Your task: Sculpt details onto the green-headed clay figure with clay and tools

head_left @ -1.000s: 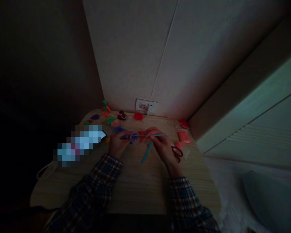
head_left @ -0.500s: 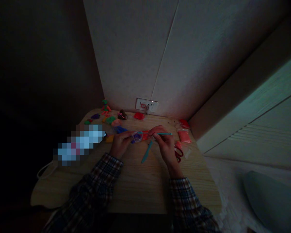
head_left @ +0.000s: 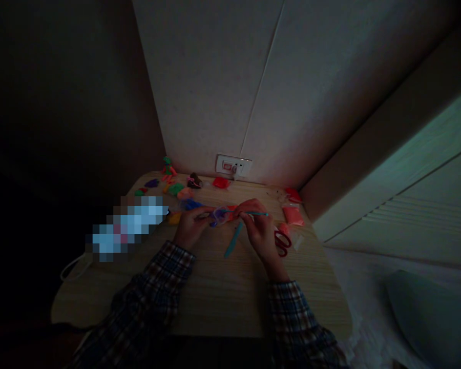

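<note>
My right hand [head_left: 256, 223] is closed on a thin turquoise modelling tool [head_left: 260, 213], which lies almost level and points left. Its left end reaches a crumpled clear plastic bag [head_left: 219, 215], with purple showing in or behind it. My left hand [head_left: 192, 227] pinches that bag's left side; its fingertips are partly hidden. Below and between the hands, a flat turquoise clay knife [head_left: 233, 241] rests on the table. Just behind the bag lie a red-orange packet [head_left: 232, 210], partly covered by my right fingers, and a blue clay packet [head_left: 191, 205].
A lit, blurred phone [head_left: 128, 228] with a white cable [head_left: 75, 269] is at left. Red-handled scissors [head_left: 282, 243] and a coral clay packet [head_left: 293, 216] lie at right. Along the back are a green-and-orange clay figure [head_left: 168, 168], a red packet [head_left: 221, 182] and a wall socket [head_left: 233, 166].
The modelling tool's tip and both hands have shifted slightly, first right, then a little back left. The clear bag has changed shape and tilts differently between my hands.
</note>
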